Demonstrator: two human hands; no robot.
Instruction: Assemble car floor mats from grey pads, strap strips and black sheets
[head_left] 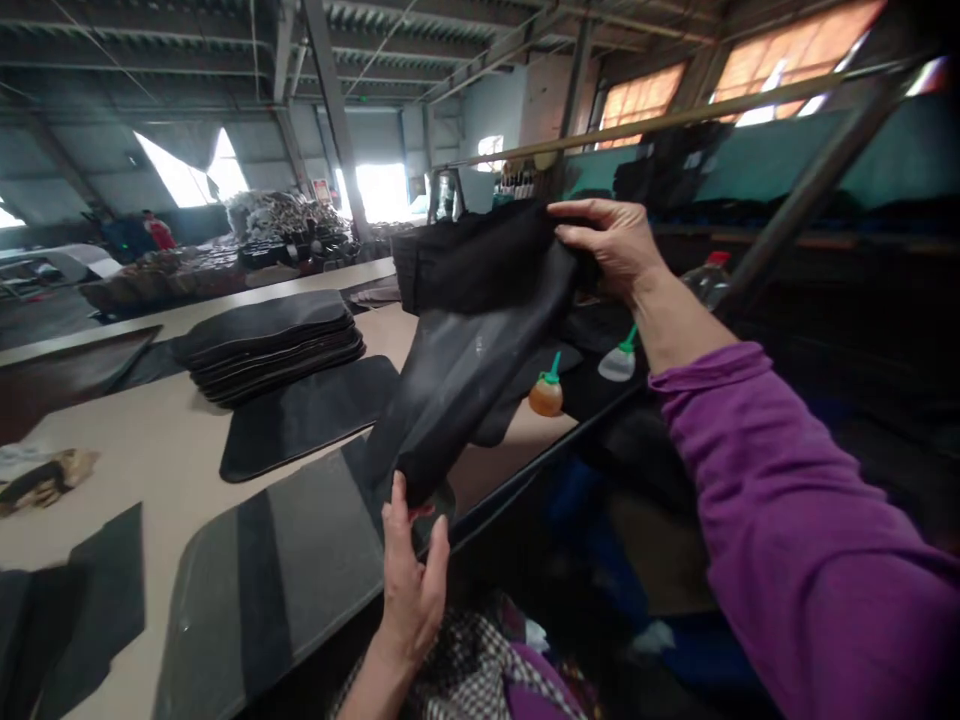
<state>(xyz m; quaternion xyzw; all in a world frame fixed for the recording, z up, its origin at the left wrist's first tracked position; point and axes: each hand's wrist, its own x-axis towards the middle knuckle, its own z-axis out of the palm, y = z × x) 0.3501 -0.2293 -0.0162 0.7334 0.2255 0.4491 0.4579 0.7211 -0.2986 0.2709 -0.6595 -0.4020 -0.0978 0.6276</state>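
A dark, smooth sheet of leather-like material (465, 355) is held up slantwise above the table. My right hand (611, 240) pinches its upper right corner between thumb and fingers. At the lower end of the sheet is my left hand (412, 575), its index fingertip touching the edge and its thumb spread apart; the other fingers are partly hidden. Beneath and left of the sheet lies a grey-black flat panel (322, 540) on the table. A single dark panel (307, 415) lies in front of a stack of similar panels (274, 340).
A squeeze bottle of amber liquid (546, 397) and a clear squeeze bottle (617, 362), both green-tipped, stand on the right. Dark pieces (97, 590) lie on the table (169, 450) at left. A slanted metal post (810, 190) rises at right. A person in red (159, 232) is far back.
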